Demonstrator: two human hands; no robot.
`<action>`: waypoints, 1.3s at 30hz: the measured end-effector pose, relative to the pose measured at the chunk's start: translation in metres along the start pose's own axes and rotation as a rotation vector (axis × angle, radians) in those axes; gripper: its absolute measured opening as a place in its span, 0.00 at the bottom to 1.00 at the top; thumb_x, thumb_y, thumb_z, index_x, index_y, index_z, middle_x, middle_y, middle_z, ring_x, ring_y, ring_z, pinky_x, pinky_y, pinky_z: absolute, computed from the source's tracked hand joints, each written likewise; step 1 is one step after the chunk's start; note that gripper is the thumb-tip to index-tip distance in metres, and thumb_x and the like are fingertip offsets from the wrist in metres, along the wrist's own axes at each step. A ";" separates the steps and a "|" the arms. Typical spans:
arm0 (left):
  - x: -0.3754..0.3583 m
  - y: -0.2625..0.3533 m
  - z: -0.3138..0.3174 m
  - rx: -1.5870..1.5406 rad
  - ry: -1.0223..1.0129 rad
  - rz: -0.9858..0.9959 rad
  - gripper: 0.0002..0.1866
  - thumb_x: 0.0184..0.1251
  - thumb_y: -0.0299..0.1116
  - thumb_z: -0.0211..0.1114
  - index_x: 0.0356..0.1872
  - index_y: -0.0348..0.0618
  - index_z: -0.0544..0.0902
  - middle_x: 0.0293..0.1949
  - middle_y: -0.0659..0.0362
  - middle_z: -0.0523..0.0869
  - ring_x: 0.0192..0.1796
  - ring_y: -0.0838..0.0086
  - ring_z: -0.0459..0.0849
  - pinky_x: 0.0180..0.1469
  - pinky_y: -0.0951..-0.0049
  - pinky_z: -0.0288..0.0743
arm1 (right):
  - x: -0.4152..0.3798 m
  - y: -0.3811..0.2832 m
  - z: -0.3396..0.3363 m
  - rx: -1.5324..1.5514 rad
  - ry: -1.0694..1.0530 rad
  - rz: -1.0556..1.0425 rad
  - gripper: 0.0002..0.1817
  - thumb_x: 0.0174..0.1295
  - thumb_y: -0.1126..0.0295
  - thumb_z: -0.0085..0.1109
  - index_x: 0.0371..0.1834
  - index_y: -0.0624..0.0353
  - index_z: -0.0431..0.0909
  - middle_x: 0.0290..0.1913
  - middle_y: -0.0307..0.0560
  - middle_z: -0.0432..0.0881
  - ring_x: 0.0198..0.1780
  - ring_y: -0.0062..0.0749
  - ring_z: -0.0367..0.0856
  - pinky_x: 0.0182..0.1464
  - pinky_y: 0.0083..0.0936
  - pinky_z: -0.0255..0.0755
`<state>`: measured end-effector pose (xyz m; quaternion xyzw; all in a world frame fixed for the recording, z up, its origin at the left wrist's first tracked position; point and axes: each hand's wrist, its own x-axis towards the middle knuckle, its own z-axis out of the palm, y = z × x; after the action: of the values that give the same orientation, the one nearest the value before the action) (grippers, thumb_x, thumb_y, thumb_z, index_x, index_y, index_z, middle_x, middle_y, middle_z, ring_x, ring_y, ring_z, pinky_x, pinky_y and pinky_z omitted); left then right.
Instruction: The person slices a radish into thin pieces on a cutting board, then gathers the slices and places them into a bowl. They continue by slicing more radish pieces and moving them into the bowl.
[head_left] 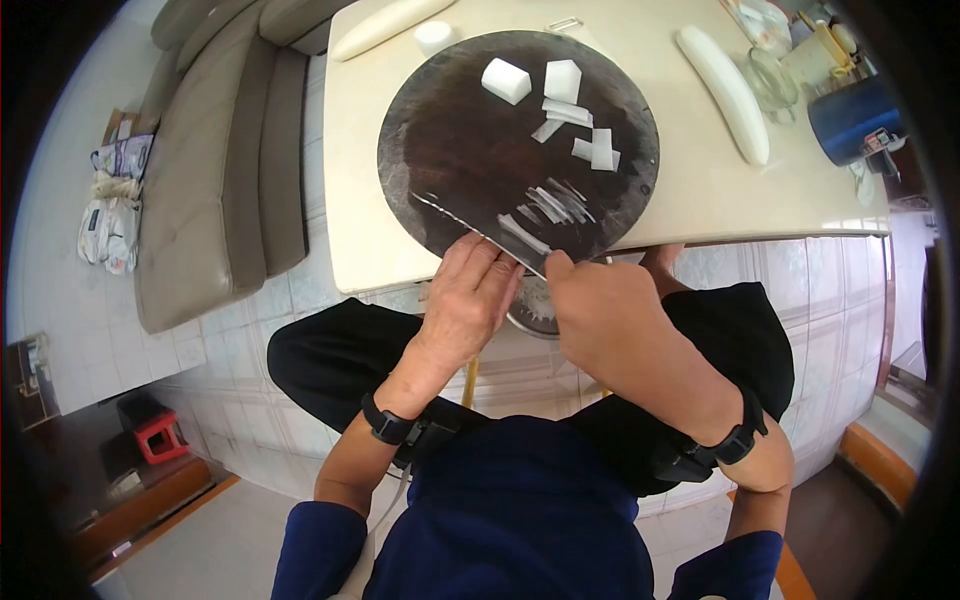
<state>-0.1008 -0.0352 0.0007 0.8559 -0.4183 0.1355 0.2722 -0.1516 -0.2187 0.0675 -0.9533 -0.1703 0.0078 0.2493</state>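
My right hand (600,295) is closed around the handle of a kitchen knife (462,222), whose blade slants left across the near edge of a round dark cutting board (450,130). My left hand (470,290) rests at that edge, fingers pressed together against the blade's near side; whatever lies beneath them is hidden. Just beyond the blade is a white strip (524,236), close to a cluster of thin white radish shreds (558,203). Farther back on the board are two white radish chunks (507,81) and several flat slices (601,150).
Whole peeled white radishes (725,95) lie on the cream table (360,200). A white radish end piece (434,38) and a peeler (564,23) are behind the board. Right are a glass jar (770,85) and blue container (855,120). A metal bowl (533,318) sits below the edge.
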 end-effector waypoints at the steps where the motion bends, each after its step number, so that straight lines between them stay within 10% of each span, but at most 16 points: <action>1: 0.001 0.000 0.000 0.004 -0.011 0.004 0.14 0.49 0.20 0.72 0.40 0.30 0.83 0.43 0.49 0.82 0.50 0.55 0.81 0.51 0.60 0.78 | 0.004 -0.001 0.001 0.008 0.000 0.010 0.04 0.48 0.78 0.57 0.27 0.66 0.73 0.19 0.56 0.79 0.25 0.47 0.84 0.29 0.33 0.77; 39: -0.010 -0.004 0.005 -0.033 0.020 0.005 0.16 0.49 0.19 0.71 0.42 0.28 0.83 0.45 0.48 0.81 0.52 0.54 0.81 0.53 0.60 0.78 | -0.001 0.001 0.002 0.045 0.024 -0.009 0.03 0.49 0.78 0.57 0.27 0.65 0.74 0.20 0.57 0.80 0.26 0.49 0.84 0.30 0.38 0.77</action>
<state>-0.1036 -0.0297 -0.0090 0.8488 -0.4199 0.1379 0.2902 -0.1519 -0.2190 0.0647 -0.9466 -0.1716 -0.0009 0.2729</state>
